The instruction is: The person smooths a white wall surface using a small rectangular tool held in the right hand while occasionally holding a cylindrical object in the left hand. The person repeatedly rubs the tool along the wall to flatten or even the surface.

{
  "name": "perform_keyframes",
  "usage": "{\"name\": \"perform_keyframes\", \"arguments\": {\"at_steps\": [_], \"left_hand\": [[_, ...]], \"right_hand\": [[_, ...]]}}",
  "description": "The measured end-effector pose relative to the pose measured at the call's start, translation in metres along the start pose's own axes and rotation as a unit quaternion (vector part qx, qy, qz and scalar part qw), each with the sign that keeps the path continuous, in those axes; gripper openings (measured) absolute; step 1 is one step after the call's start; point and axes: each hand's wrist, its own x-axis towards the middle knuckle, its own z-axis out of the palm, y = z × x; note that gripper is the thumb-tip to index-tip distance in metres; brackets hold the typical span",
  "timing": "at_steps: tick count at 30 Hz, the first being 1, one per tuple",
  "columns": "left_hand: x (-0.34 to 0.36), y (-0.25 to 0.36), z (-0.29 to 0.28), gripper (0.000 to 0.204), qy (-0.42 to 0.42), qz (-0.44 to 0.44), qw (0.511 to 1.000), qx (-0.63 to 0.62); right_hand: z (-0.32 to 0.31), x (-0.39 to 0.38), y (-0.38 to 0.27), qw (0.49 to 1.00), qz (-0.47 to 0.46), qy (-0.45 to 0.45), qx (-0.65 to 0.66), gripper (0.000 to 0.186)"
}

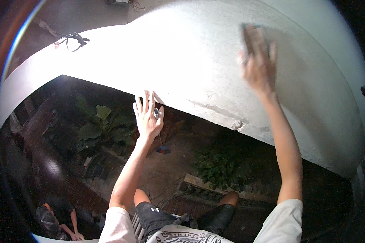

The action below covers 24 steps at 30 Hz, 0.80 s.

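Observation:
A pale plastered wall (215, 69) rises in front of me, brightly lit in its middle. My right hand (258, 71) is raised against its upper right part and is blurred by motion. Under those fingers shows a dark flat pad (247, 34), pressed to the plaster; its exact kind is too smeared to tell. My left hand (148, 117) rests its spread fingertips on the wall's lower edge, holding nothing. A ring with a dark stone (156, 113) sits on one of its fingers.
Chipped plaster (238, 125) marks the lower edge. A dark cable (74, 40) lies at the upper left. Far below are leafy plants (103, 113), a broom (163, 149), a low planter edge (198, 184) and another person (54, 214) at the lower left.

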Motion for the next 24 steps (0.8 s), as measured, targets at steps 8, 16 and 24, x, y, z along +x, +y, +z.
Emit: {"name": "perform_keyframes", "arguments": {"at_steps": [8,16,24], "left_hand": [[-0.011,0.024,-0.030,0.065,-0.057,0.088,0.992,-0.068],[-0.042,0.040,-0.053,0.066,-0.141,-0.005,0.977,-0.157],[-0.052,0.038,-0.049,0.040,-0.232,-0.180,0.925,-0.241]], "right_hand": [[0.014,-0.014,-0.111,0.890,-0.324,-0.286,0.145,0.042],[0.033,0.035,-0.146,0.986,-0.072,-0.147,0.007,0.049],[0.070,-0.054,-0.181,0.915,-0.317,-0.175,0.179,0.056]]}}
